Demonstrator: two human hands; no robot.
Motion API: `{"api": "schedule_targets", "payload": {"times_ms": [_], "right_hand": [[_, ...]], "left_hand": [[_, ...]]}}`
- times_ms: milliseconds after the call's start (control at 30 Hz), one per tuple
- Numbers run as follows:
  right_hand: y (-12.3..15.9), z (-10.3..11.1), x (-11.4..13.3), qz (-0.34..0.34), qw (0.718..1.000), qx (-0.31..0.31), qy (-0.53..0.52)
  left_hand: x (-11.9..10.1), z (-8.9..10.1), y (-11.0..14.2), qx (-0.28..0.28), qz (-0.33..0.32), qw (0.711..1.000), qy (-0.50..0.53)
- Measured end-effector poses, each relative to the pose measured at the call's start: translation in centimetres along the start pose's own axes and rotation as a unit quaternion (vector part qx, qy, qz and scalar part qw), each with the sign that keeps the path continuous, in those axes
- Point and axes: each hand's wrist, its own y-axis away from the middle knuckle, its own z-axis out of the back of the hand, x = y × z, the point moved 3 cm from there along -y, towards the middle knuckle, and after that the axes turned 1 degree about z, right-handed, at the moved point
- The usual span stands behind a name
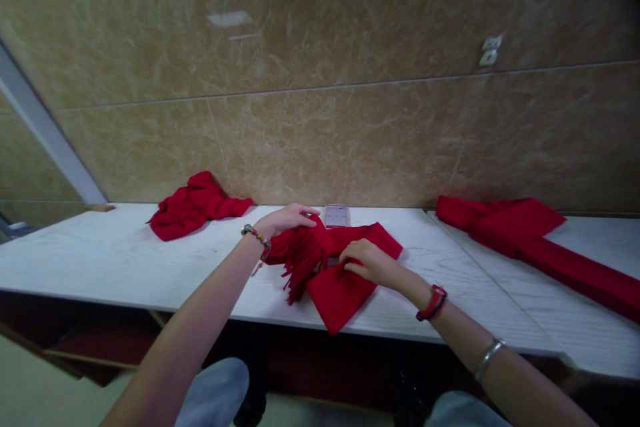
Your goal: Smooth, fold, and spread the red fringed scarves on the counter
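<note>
Grasps lightly, with the grip of the left hand [293, 218], at the far side of the fringe [303, 250] on the middle red scarf [343, 297]. Pinches with the right hand [367, 262] at the far edge of the squared flap. Cannot tell how many layers are caught in either grip. Places this scarf at the centre of the white bench [125, 260], with a flap corner at the near edge.

For sound handling, pinch all layers together, draw the flap square under light, even tension, and smooth outward from the middle. Straighten the tangled fringe first. Avoid dragging the near corner over the edge.

Counted: three lots of red cloth, namely the middle scarf, a crumpled heap [187, 210] far left and a crossed band [530, 243] at the right; one phone [337, 215], lying just beyond the scarf; two hands.
</note>
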Motion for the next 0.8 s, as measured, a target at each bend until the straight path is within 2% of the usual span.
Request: {"api": "schedule_targets", "payload": {"times_ms": [133, 200, 333, 367, 433, 500, 633, 700, 800], "right_hand": [[0.3, -0.1, -0.2, -0.002, 1.000, -0.014, -0.013], [0.2, -0.1, -0.1, 0.005, 1.000, -0.010, -0.017], [0.2, -0.3, -0.1, 0.017, 1.000, -0.002, -0.019], [0.3, -0.3, -0.1, 0.018, 1.000, -0.003, -0.020], [0.4, -0.3, -0.2, 0.021, 0.999, -0.009, -0.024], [0.5, -0.2, -0.3, 0.024, 0.999, -0.026, -0.027], [0.9, 0.4, -0.4, 0.034, 0.996, -0.079, -0.026], [1.1, 0.7, -0.3, 0.043, 0.994, -0.098, -0.029], [1.2, 0.9, -0.2, 0.048, 0.992, -0.109, -0.031]], "left_hand": [[0.5, -2.8, 0.0, 0.110, 0.012, 0.991, -0.074], [0.7, -3.5, -0.3, 0.102, -0.039, 0.983, -0.146], [0.6, -3.7, -0.9, 0.011, -0.186, 0.934, -0.306], [0.5, -3.6, -1.0, 0.012, -0.214, 0.924, -0.317], [0.3, -3.2, -1.2, 0.052, -0.245, 0.923, -0.292], [0.2, -2.5, -1.6, 0.096, -0.238, 0.936, -0.240], [-0.3, -1.3, -2.9, 0.120, -0.184, 0.955, -0.200], [-0.5, -1.7, -3.5, 0.156, -0.152, 0.953, -0.212], [-0.6, -3.3, -4.1, 0.219, -0.111, 0.950, -0.195]]}}
